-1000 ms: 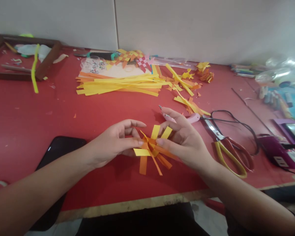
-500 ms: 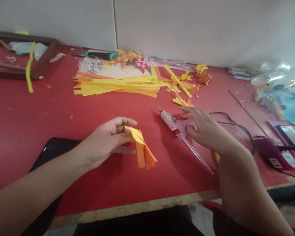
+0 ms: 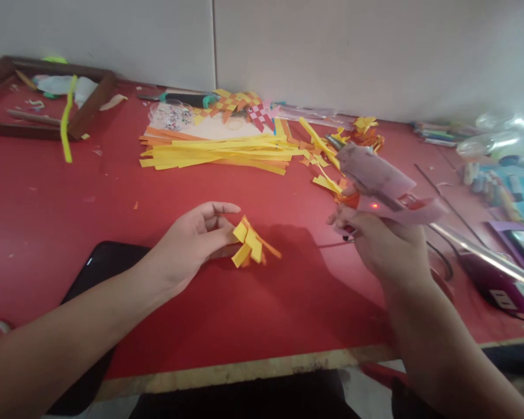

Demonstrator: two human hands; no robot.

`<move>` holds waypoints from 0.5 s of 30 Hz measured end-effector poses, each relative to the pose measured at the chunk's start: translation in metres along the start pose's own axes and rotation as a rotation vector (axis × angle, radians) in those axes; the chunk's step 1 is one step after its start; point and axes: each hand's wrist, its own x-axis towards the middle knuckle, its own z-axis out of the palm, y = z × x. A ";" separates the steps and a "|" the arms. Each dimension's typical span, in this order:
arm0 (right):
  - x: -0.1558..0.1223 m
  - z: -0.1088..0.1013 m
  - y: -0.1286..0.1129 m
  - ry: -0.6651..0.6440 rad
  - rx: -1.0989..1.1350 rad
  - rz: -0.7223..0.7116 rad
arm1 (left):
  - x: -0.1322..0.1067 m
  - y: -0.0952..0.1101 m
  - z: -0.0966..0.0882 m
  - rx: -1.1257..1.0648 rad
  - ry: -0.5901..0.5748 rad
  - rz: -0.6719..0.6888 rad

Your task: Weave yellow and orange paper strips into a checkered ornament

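Note:
Between thumb and fingers, my left hand pinches a small woven piece of yellow and orange paper strips, its loose ends fanning to the right just above the table. My right hand is wrapped round the handle of a pink glue gun, lifted off the table. The gun's metal nozzle points up and to the left, and a small red light glows on its side. A clear glue stick sticks out of its rear. The fingers under the gun are partly hidden.
Yellow and orange paper strips lie across the red table. Behind them are a woven paper fish, a cutter and a dish of beads. A black phone lies under my left forearm; a wooden frame is far left.
My right hand has closed on the glue gun and raised it from the table, up and to the right. The paper piece in my left hand has turned.

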 end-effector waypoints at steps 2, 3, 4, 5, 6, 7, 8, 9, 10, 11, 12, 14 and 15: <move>-0.010 0.012 -0.008 -0.022 0.163 0.073 | 0.000 -0.002 0.000 -0.005 -0.002 0.011; -0.015 0.017 -0.014 -0.049 0.224 0.122 | 0.001 -0.002 0.001 -0.009 -0.002 0.010; -0.020 0.022 -0.019 -0.060 0.237 0.157 | 0.001 -0.003 0.002 -0.015 0.001 0.006; -0.024 0.026 -0.024 -0.078 0.211 0.177 | 0.001 -0.003 0.003 -0.023 0.007 0.005; -0.028 0.030 -0.029 -0.119 0.178 0.185 | 0.001 -0.003 0.004 -0.033 0.015 0.001; -0.031 0.033 -0.033 -0.184 0.165 0.185 | 0.000 -0.003 0.006 -0.042 0.023 -0.007; -0.034 0.036 -0.036 -0.232 0.165 0.172 | 0.000 -0.002 0.008 -0.052 0.032 -0.018; -0.036 0.039 -0.038 -0.275 0.179 0.152 | -0.001 -0.002 0.010 -0.054 0.035 -0.048; -0.037 0.042 -0.039 -0.296 0.200 0.130 | -0.001 -0.001 0.012 -0.056 0.038 -0.075; -0.038 0.045 -0.039 -0.297 0.222 0.113 | -0.002 0.000 0.013 -0.057 0.035 -0.098; -0.039 0.047 -0.038 -0.288 0.244 0.105 | -0.003 0.000 0.014 -0.057 0.029 -0.113; -0.039 0.051 -0.037 -0.243 0.263 0.109 | -0.003 0.000 0.015 -0.054 0.007 -0.133; -0.039 0.052 -0.037 -0.222 0.256 0.114 | -0.003 0.000 0.015 -0.048 -0.007 -0.144</move>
